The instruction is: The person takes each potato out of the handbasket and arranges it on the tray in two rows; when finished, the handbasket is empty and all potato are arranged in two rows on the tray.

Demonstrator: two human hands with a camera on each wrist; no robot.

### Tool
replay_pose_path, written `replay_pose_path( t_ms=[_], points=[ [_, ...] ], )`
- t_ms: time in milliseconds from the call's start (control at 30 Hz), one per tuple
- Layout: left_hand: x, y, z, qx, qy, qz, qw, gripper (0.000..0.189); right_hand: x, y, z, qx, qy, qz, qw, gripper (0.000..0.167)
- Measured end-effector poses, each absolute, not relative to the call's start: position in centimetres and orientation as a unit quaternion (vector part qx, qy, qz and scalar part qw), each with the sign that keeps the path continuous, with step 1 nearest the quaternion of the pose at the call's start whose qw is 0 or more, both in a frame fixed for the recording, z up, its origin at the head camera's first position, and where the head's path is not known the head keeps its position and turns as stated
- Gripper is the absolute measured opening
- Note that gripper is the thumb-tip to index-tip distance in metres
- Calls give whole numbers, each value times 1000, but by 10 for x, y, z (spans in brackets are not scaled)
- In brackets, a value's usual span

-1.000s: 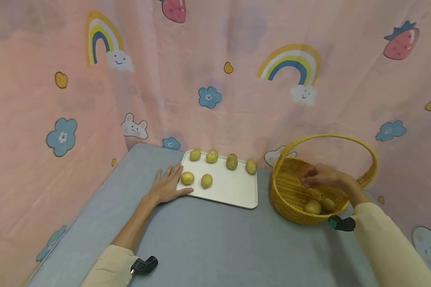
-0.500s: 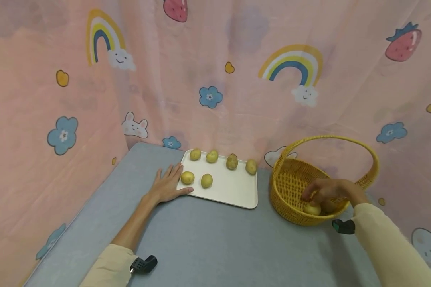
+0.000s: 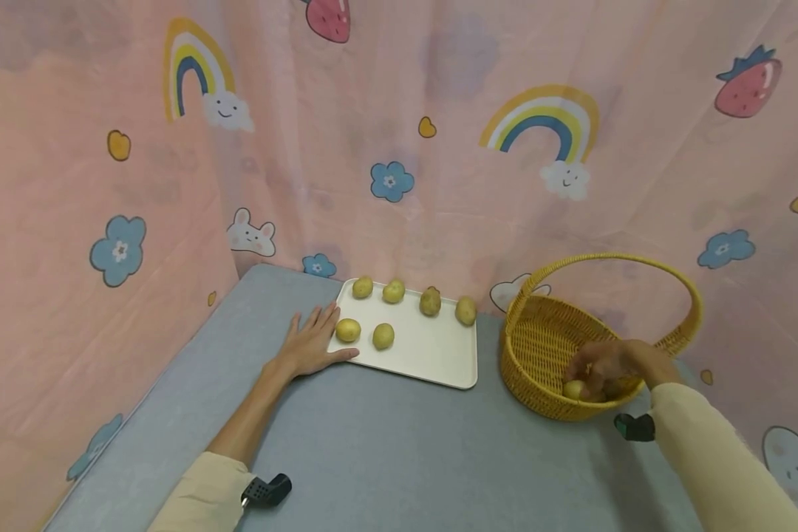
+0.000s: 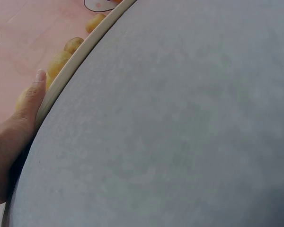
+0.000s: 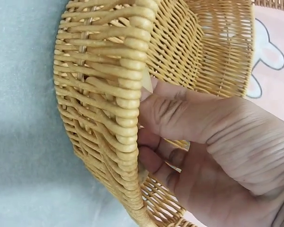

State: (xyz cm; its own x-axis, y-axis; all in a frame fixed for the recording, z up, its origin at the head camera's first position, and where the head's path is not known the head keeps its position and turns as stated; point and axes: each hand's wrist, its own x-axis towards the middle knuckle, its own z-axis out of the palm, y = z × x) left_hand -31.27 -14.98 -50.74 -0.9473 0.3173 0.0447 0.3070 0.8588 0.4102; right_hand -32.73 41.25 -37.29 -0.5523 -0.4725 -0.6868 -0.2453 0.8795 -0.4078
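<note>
My left hand (image 3: 309,349) lies spread at the left end of a white tray (image 3: 432,355), fingers along its edge and thumb (image 4: 35,94) at its front rim. On the tray sit several potatoes: a back row with a lumpy potato (image 3: 430,301) in it, and two nearer ones, a left potato (image 3: 348,330) and a right potato (image 3: 383,336). My right hand (image 3: 601,366) reaches down into a yellow wicker basket (image 3: 528,380), its curled fingers and thumb around a potato (image 3: 574,389). The basket rim hides the fingertips in the right wrist view. Another potato is mostly hidden under this hand.
The basket's tall arched handle (image 3: 605,256) rises over my right wrist. A grey cloth (image 3: 399,443) covers the table. A pink patterned curtain (image 3: 346,111) hangs right behind the tray and basket.
My right hand has lowered deeper into the basket, toward its near side, from above the potatoes to around one of them. The left hand and the tray stay put.
</note>
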Motion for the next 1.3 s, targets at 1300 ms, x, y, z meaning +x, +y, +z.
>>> replay_pose_path(
  t_ms=[1300],
  points=[
    [-308, -147, -501, 156, 965, 212, 6, 105, -302, 368, -326, -94, 885, -105, 443, 26]
  ],
)
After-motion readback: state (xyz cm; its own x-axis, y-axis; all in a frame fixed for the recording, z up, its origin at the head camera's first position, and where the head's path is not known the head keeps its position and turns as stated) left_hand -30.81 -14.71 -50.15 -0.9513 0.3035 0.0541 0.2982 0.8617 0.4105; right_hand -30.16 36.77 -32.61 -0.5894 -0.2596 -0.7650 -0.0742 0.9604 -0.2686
